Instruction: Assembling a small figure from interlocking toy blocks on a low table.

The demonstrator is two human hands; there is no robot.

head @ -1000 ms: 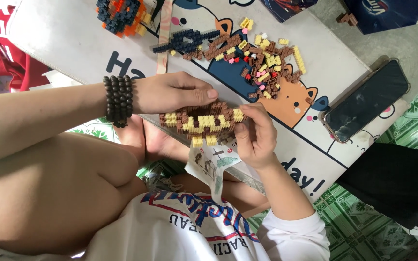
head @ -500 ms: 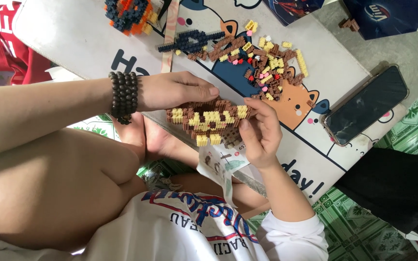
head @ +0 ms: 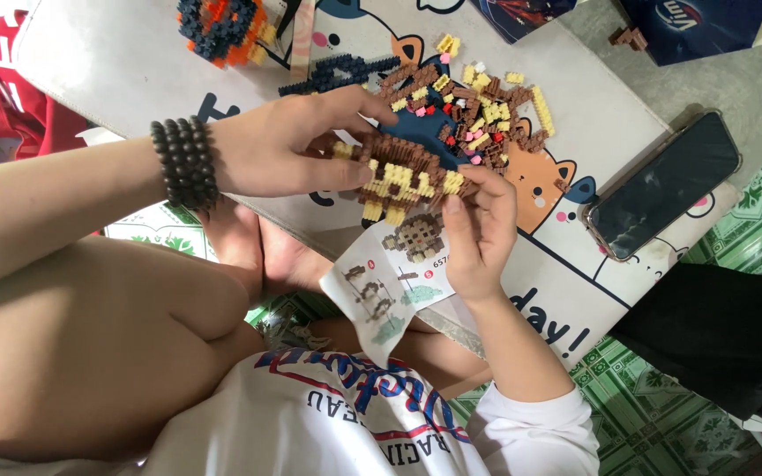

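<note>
Both hands grip one brown-and-yellow brick model (head: 403, 181) above the board's near edge: left hand (head: 288, 145) clasps its side, right hand (head: 480, 231) pinches its end, loose bricks (head: 487, 110) behind.

2 hands (head: 293, 150), 1 brick model (head: 403, 176), 1 phone (head: 663, 185), 1 instruction sheet (head: 385, 295)

We see a white cartoon board (head: 610, 167), loose little bricks (head: 487, 115) in its middle, a dark phone (head: 663, 185) right of the bricks, an orange and blue brick toy (head: 218, 26) left of them.

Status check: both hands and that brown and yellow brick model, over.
Left hand and right hand both grip the brick model. Held above instruction sheet. Loose bricks beyond, nothing blocking.
</note>
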